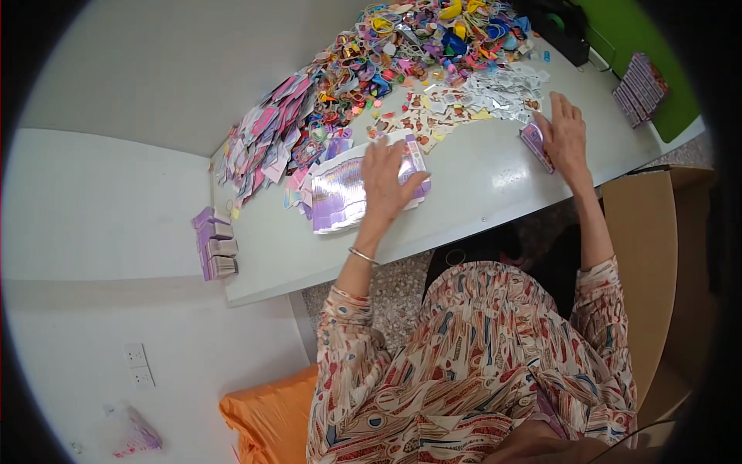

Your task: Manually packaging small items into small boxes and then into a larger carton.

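Observation:
My left hand (382, 182) is spread over a fanned stack of flat, shiny purple-and-white cartons (336, 199), with the thumb held apart from the fingers. A bracelet circles that wrist. On the right of the table, a small purple box (535, 145) lies against the thumb side of my right hand (568, 143). Those fingers are stretched out and do not wrap round the box. Part of the carton stack is hidden under my left hand.
Across the back of the white table (464, 185) spread a heap of colourful small trinkets (371, 62), pink-purple cards (267, 124), brown-patterned pieces (421, 120) and silvery packets (502, 89). Purple boxes (641, 89) stand far right; a cardboard box (641, 255) is beside me.

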